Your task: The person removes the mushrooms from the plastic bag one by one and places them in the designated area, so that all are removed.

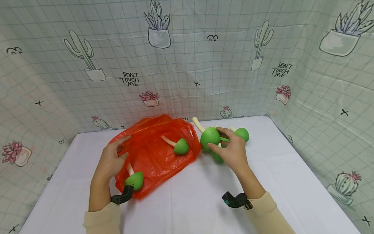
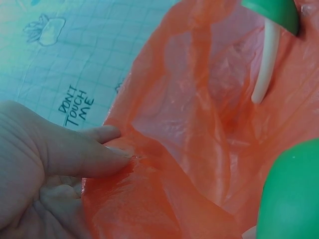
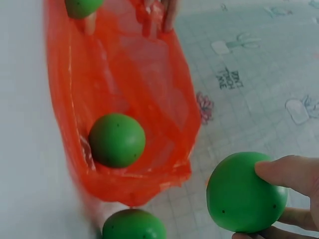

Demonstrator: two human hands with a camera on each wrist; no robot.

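A red plastic bag (image 1: 155, 165) lies spread on the table with its mouth held up. My left hand (image 1: 112, 159) pinches the bag's rim between thumb and fingers, clearest in the left wrist view. On the red plastic rest two mushroom-shaped things with green caps and cream stems, one green mushroom (image 1: 181, 147) towards the right and another green mushroom (image 1: 135, 181) near my left wrist. Just right of the bag, my right hand (image 1: 233, 152) grips a similar green mushroom (image 3: 244, 194) by its cap, its stem pointing up and away.
Behind and below my right hand lie more of the same, including a green mushroom (image 1: 217, 158) partly hidden and a green mushroom (image 1: 242, 134) farther right. A white table (image 1: 187, 208) bears everything. A curtain (image 1: 187, 65) printed with cacti closes the back and sides.
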